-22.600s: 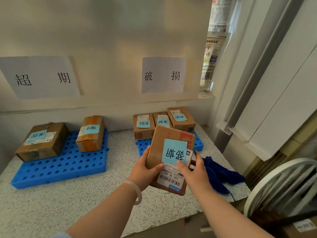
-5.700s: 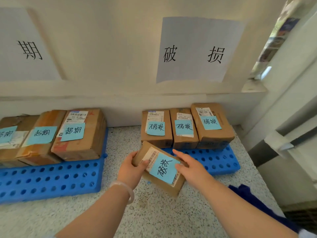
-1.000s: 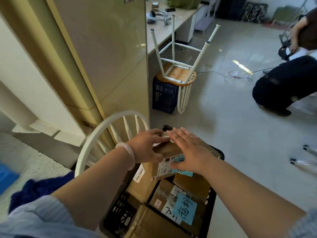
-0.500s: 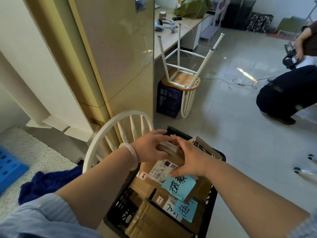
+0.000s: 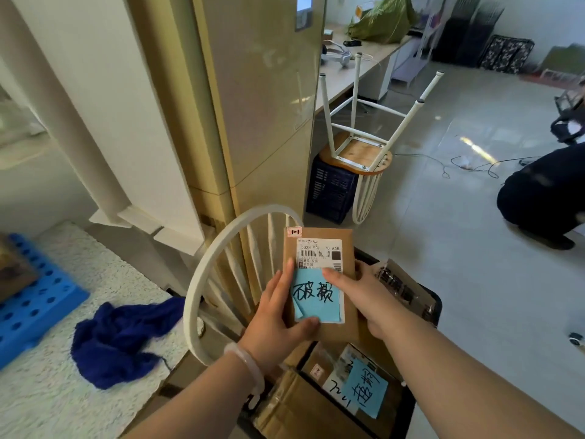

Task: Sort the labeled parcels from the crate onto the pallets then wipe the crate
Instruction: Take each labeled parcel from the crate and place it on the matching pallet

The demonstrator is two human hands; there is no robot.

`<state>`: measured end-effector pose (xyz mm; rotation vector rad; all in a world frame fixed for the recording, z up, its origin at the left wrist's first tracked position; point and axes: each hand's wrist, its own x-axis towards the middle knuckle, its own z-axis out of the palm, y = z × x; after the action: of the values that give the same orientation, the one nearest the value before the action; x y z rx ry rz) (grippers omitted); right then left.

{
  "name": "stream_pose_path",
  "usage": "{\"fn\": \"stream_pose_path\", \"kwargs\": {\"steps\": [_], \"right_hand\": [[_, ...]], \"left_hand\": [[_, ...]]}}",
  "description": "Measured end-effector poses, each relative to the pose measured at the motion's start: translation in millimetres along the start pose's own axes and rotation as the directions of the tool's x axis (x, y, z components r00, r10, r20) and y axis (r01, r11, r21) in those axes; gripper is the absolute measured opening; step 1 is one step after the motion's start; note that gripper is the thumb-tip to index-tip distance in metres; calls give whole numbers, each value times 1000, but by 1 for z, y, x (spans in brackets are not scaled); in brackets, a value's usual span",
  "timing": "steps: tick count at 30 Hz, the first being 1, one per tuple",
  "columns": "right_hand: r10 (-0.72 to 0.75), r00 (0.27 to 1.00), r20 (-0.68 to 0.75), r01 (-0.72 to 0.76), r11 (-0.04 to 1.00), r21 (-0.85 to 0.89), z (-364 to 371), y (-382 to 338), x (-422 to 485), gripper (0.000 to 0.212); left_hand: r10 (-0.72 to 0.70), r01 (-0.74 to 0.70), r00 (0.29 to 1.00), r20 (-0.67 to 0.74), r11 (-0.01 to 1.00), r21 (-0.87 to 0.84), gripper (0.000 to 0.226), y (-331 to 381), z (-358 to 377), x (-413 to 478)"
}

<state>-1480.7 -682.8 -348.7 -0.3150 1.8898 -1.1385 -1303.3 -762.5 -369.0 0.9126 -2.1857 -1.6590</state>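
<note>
– Far to your left, what is on the counter?
– On the speckled counter (image 5: 38, 403) lies a blue pallet (image 5: 34, 299) with holes all over its top. A brown box (image 5: 12, 267) sits on it, cut off by the edge of my view. Right of the pallet and apart from it, a blue cloth (image 5: 123, 337) lies crumpled near the counter's edge.
– And next to that?
– A white chair back (image 5: 202, 280), a hoop with spindles, stands between the counter and my hands.
– What have your hands got?
– One parcel (image 5: 318, 234), upright, its face toward me. My left hand (image 5: 275, 318) grips its left edge, with the fingers straight up the side and the thumb curled across the lower front. A pale bracelet (image 5: 250, 365) is on that wrist. My right hand (image 5: 364, 296) grips the right edge. Its thumb lies on the front, touching the top of a blue note (image 5: 316, 296), and the other fingers go behind the box where I cannot see them.
– The note?
– It is stuck below the white shipping label and handwritten in black.
– Where is the crate?
– The black crate (image 5: 435, 308) is under the parcel and to its right, with more boxes lying in it. One lower box (image 5: 364, 388) carries its own blue note.
– Farther right?
– Well behind, an upturned stool (image 5: 357, 153) stands beside a dark basket (image 5: 329, 191). A crouching person (image 5: 538, 198) in dark clothes is at the right edge.
</note>
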Motion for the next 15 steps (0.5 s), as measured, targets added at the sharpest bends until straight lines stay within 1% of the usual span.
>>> {"fn": "stream_pose_path", "kwargs": {"steps": [3, 6, 8, 10, 12, 15], "right_hand": [[-72, 997, -9, 71, 996, -56, 32, -12, -14, 97], [-223, 973, 54, 229, 957, -176, 74, -28, -40, 94], [-326, 939, 111, 342, 919, -196, 106, -35, -55, 95], [-420, 893, 162, 448, 866, -223, 140, -41, -67, 92], [-493, 842, 216, 537, 801, -265, 173, -49, -74, 84], [-546, 787, 288, 614, 737, -283, 227, -60, -82, 66]], "left_hand": [[2, -7, 999, -53, 996, -93, 100, -2, -31, -9], [26, -50, 986, -166, 989, -143, 92, -2, -68, -26], [22, -64, 975, -222, 981, -184, 85, -5, -95, -42], [-18, -40, 969, -247, 973, -227, 82, -13, -125, -59], [-56, -19, 962, -268, 963, -270, 80, -22, -156, -77], [-71, -23, 940, -334, 963, -269, 79, -35, -200, -105]]}}
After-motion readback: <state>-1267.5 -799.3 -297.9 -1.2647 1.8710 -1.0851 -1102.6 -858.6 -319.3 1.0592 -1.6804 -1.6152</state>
